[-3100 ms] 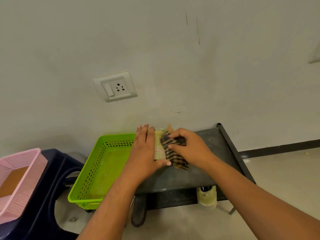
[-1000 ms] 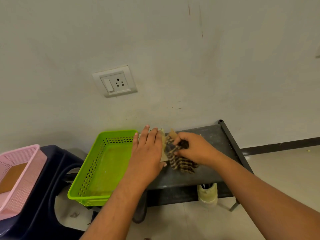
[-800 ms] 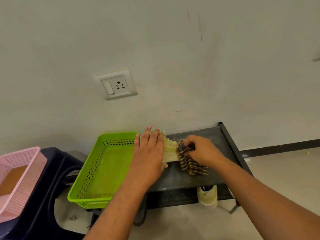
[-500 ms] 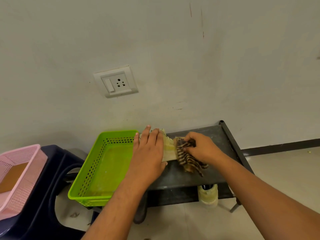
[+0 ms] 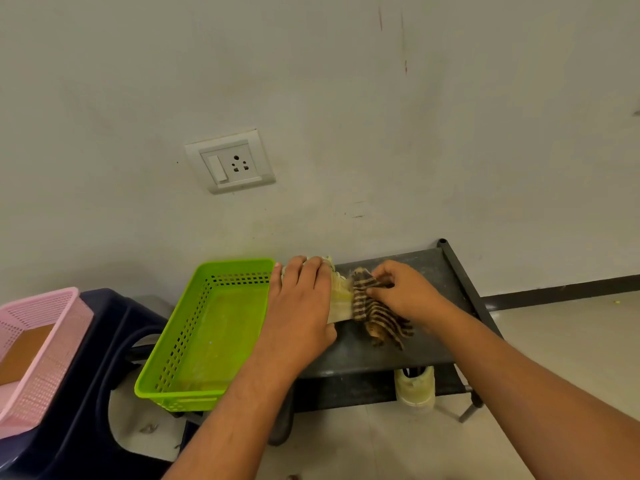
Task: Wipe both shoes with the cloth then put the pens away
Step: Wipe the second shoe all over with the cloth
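The shoe (image 5: 338,299) lies at the left end of the rack (image 5: 433,268) top. The left hand (image 5: 298,306) presses flat on it, fingers straight. The right hand (image 5: 405,292) grips the cloth (image 5: 377,310), which touches the shoe's right side. A green basket (image 5: 194,327) sits just beside the shoe, on its left. A second shoe (image 5: 415,386) stands on the lower shelf.

On the dark rack (image 5: 433,271), the left hand (image 5: 298,306) and striped cloth (image 5: 377,313) hid most of the pale shoe (image 5: 341,301); beneath the rack, a second shoe (image 5: 415,389) showed partly.
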